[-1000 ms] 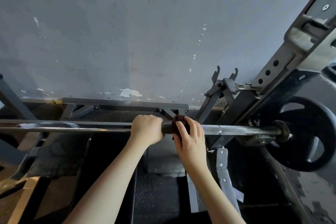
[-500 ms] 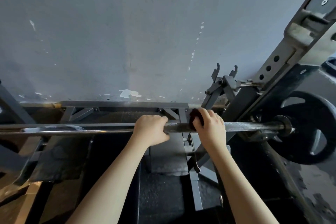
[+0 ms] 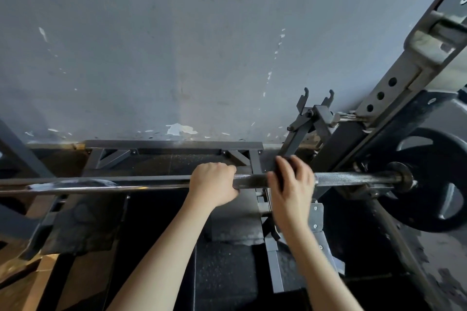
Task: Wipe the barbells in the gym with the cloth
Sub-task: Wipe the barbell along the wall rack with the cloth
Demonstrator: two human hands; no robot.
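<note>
Grips barbell, horiz. on rack w/ plate at R end, w/ L hand fisted mid-shaft. Clamps dark cloth on shaft just beside w/ R hand curled over it; blurred.

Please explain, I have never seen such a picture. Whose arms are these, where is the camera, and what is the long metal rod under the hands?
The camera sits on a person's head and looks forward and down, so the two bare arms are that person's own. The rod is a barbell bar on a metal rack, before a grey wall. A black plate sits at its right end. The left hand grips the bar. The right hand, blurred, holds a dark cloth on the bar to wipe it.
</note>
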